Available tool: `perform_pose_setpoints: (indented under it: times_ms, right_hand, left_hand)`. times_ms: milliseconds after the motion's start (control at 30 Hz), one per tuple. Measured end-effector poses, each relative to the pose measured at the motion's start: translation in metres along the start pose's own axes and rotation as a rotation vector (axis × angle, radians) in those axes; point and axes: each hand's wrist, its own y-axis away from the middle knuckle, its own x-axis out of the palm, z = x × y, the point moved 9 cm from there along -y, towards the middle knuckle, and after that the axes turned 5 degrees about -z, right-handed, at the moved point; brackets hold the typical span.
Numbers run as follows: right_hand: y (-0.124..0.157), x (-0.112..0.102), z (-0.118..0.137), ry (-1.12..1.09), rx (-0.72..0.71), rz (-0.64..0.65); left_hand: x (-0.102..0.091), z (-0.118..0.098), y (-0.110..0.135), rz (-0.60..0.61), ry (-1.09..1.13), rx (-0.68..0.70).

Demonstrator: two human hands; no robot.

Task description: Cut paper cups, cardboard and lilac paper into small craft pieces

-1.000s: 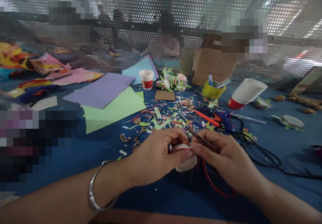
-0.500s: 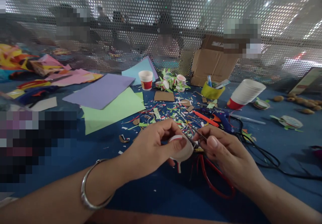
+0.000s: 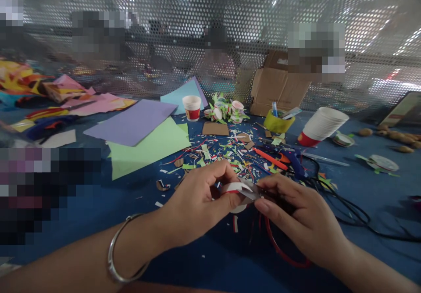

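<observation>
Head view shows a small round paper piece (image 3: 233, 188), white with a red band, raised above the near part of the desk (image 3: 184, 264), around the middle of its width. The left hand (image 3: 197, 205) pinches it between thumb and fingers; a silver bracelet (image 3: 113, 253) circles that wrist. The right hand (image 3: 296, 218) grips scissors (image 3: 250, 192), their metal blades against the paper piece and a red handle loop showing below the palm. Just under the piece is a narrow white-and-red strip (image 3: 235, 223); whether it hangs or lies cannot be told.

Beyond the hands, paper scraps (image 3: 226, 152) litter the middle of the desk. To their right lie an orange tool (image 3: 270, 158) and a blue glue gun (image 3: 295, 161), near a black cable (image 3: 355, 216) running to the right edge. To their left, a purple sheet (image 3: 131, 119) partly covers a green sheet (image 3: 148, 150).

Toward the far edge stand an upright red-and-white cup (image 3: 191, 108), a cluster of round pieces with green strips (image 3: 225, 108), a yellow container (image 3: 279, 123) and opened cardboard (image 3: 279, 89). Nearer the right edge, a cup stack (image 3: 324, 126) tilts.
</observation>
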Motion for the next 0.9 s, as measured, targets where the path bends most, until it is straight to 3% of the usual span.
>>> perform_pose_setpoints:
  times_ms: [233, 467, 733, 900]
  right_hand:
    - [0.000, -0.006, 0.012, 0.074, -0.107, -0.053]
    - [0.003, -0.011, 0.020, 0.114, -0.156, -0.069]
    - [0.003, -0.007, 0.015, 0.115, -0.120, -0.040]
    - [-0.003, -0.015, -0.003, 0.043, 0.014, -0.126]
  left_hand:
    - [0.010, 0.011, 0.001, 0.039, 0.261, -0.092]
    - [0.007, 0.004, 0.002, 0.027, 0.180, -0.047]
    - [0.007, 0.004, 0.002, 0.047, 0.113, -0.068]
    - [0.008, 0.010, -0.001, 0.043, 0.270, -0.154]
